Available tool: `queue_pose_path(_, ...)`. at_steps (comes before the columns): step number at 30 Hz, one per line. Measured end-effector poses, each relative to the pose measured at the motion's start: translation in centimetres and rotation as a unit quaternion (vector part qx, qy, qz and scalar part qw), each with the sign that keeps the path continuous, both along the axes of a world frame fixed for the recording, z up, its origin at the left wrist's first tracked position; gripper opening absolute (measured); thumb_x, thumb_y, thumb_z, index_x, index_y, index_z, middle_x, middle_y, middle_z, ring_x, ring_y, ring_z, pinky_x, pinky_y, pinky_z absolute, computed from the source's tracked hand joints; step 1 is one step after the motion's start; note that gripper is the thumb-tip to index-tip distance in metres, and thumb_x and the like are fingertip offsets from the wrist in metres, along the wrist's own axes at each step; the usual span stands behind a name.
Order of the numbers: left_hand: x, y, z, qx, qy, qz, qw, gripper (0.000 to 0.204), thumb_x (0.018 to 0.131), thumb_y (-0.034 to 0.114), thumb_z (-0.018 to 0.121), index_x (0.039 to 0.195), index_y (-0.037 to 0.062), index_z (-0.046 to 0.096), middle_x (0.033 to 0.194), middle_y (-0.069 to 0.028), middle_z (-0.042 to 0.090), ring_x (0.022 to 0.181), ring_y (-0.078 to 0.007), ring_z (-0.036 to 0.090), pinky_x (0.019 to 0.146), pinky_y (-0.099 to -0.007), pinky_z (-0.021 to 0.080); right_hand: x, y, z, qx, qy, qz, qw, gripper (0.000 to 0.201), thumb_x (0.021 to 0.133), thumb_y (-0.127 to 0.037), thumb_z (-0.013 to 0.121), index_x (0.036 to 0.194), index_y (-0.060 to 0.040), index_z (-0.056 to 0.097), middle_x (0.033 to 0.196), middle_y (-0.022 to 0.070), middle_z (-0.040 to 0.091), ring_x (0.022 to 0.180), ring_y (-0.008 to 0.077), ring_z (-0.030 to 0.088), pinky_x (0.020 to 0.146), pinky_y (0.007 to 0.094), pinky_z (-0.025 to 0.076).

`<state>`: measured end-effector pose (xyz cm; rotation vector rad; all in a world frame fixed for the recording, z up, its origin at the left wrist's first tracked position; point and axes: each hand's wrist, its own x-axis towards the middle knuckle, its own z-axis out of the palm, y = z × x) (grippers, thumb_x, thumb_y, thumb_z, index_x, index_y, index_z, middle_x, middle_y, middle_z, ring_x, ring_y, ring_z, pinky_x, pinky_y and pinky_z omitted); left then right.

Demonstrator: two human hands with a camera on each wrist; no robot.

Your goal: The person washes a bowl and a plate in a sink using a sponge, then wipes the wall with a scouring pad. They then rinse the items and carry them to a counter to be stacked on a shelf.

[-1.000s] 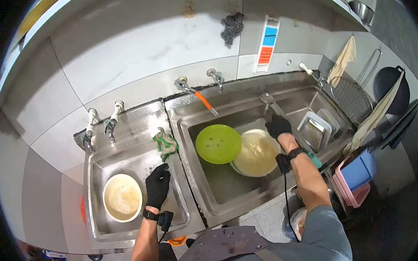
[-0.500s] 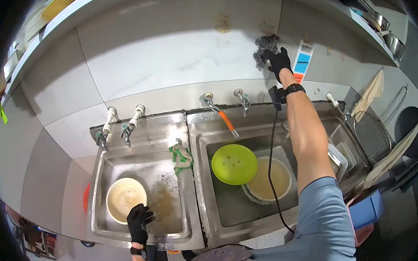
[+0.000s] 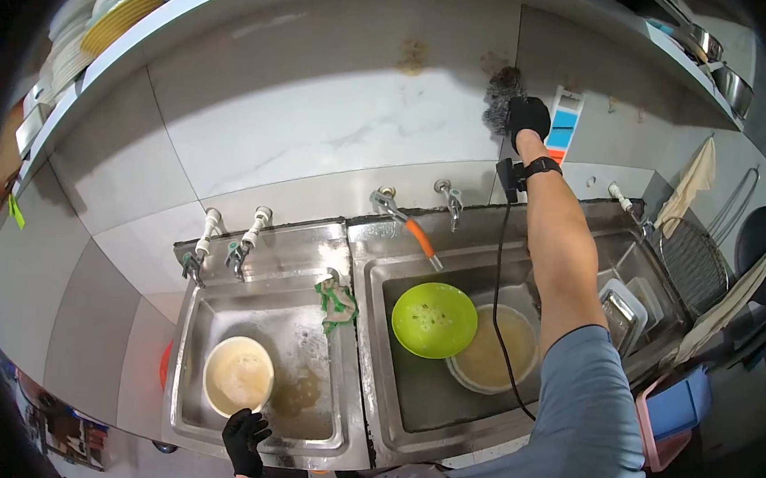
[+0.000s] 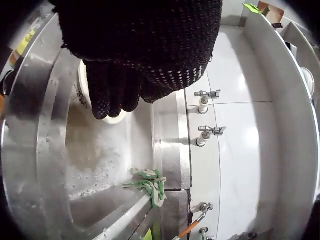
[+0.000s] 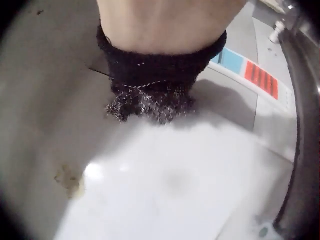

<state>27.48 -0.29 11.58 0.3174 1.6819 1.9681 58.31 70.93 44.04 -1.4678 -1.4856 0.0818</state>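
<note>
Steel-wool scourer (image 3: 500, 94) hangs high on the tiled wall (image 3: 320, 128), grasped by the gloved right hand (image 3: 528, 118). Below, the left sink (image 3: 299, 357) holds a cream bowl (image 3: 238, 375); the gloved left hand (image 3: 246, 435) rests relaxed at its front rim, holding nothing.

Bright even overhead light, heavy fisheye with black vignette at the head view's edges, glare on the wall tiles (image 3: 320, 119) and steel sink (image 4: 45, 165), right wrist view soft and washed out, near glove blurred in both wrist views.
</note>
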Motion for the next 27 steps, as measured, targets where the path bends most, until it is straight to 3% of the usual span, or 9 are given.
queue_pose_path(2,-0.1,0.3,-0.2,-0.014,0.027,-0.021,0.999,0.029,0.091,0.012,0.059,0.118,0.0011,0.059,0.099,-0.0148,0.069,0.083,-0.0265,0.07,0.067,-0.0368,0.06,0.1,-2.8,1.0,0.073,0.035,-0.009,0.997,0.041,0.086,-0.037,0.06,0.112,-0.0053,0.066,0.112,0.0211,0.066,0.104,0.0412,0.061,0.089,0.0458,0.049)
queue_pose_path(4,0.1,1.0,-0.2,-0.015,0.022,-0.023,0.999,0.029,0.091,0.013,0.06,0.118,0.0012,0.059,0.099,-0.0144,0.069,0.084,-0.0263,0.07,0.068,-0.0371,0.06,0.3,-5.2,2.3,0.321,-0.019,0.03,0.947,0.042,0.088,-0.039,0.057,0.114,-0.0065,0.064,0.114,0.0214,0.064,0.105,0.0412,0.06,0.09,0.0463,0.049)
queue_pose_path(6,0.3,1.4,-0.1,-0.019,0.012,-0.017,1.0,0.029,0.091,0.013,0.061,0.117,0.0013,0.06,0.098,-0.014,0.069,0.084,-0.0261,0.07,0.068,-0.0374,0.06,0.0,-6.1,3.1,0.354,-0.047,0.038,0.933,0.04,0.09,-0.041,0.056,0.112,-0.0077,0.063,0.113,0.0208,0.064,0.106,0.0412,0.06,0.09,0.0474,0.048)
queue_pose_path(8,0.7,1.8,-0.2,-0.021,0.029,-0.025,0.999,0.028,0.091,0.015,0.062,0.116,0.0016,0.061,0.098,-0.0136,0.069,0.084,-0.0262,0.07,0.068,-0.0381,0.06,0.0,-6.3,3.1,0.289,-0.064,0.056,0.954,0.035,0.09,-0.036,0.055,0.109,-0.0085,0.064,0.111,0.0201,0.064,0.106,0.0406,0.06,0.09,0.048,0.049)
queue_pose_path(9,0.8,2.0,-0.1,-0.015,0.031,-0.032,0.999,0.028,0.092,0.016,0.062,0.116,0.0016,0.062,0.097,-0.0134,0.069,0.082,-0.026,0.07,0.068,-0.0383,0.06,0.2,-6.5,4.0,0.124,-0.166,0.034,0.978,0.03,0.089,-0.03,0.054,0.108,-0.0096,0.065,0.107,0.0192,0.065,0.104,0.0391,0.062,0.09,0.0474,0.049)
queue_pose_path(14,0.9,2.3,-0.1,-0.021,0.022,-0.018,0.999,0.026,0.092,0.016,0.062,0.115,0.0021,0.062,0.097,-0.0143,0.07,0.081,-0.0262,0.07,0.067,-0.0381,0.06,0.6,-4.6,4.5,0.183,-0.266,-0.029,0.946,0.029,0.085,-0.027,0.055,0.106,-0.0091,0.066,0.105,0.0191,0.065,0.101,0.0383,0.063,0.087,0.0469,0.051)
queue_pose_path(16,1.0,2.0,-0.2,-0.029,0.013,-0.017,0.999,0.026,0.092,0.016,0.062,0.114,0.0022,0.062,0.097,-0.0145,0.07,0.08,-0.0262,0.07,0.067,-0.038,0.06,1.3,-6.3,5.5,0.251,-0.353,-0.014,0.901,0.028,0.084,-0.026,0.056,0.104,-0.0087,0.066,0.106,0.0197,0.065,0.1,0.0393,0.063,0.086,0.0472,0.051)
queue_pose_path(17,1.0,2.0,-0.4,-0.032,0.01,-0.014,0.999,0.025,0.092,0.015,0.062,0.114,0.0024,0.062,0.097,-0.0147,0.07,0.08,-0.0263,0.07,0.066,-0.0378,0.059,1.1,-3.1,5.5,0.221,-0.332,0.0,0.917,0.029,0.083,-0.024,0.057,0.105,-0.0076,0.066,0.105,0.0206,0.064,0.099,0.0393,0.062,0.087,0.0469,0.051)
queue_pose_path(27,0.8,2.9,-1.0,-0.042,0.008,-0.02,0.999,0.025,0.091,0.013,0.061,0.113,0.0014,0.061,0.096,-0.0144,0.07,0.079,-0.0261,0.071,0.064,-0.0368,0.059,1.3,-3.1,8.2,0.175,-0.227,0.027,0.958,0.029,0.087,-0.027,0.055,0.101,-0.0039,0.067,0.107,0.0223,0.065,0.101,0.0387,0.063,0.086,0.0457,0.051)
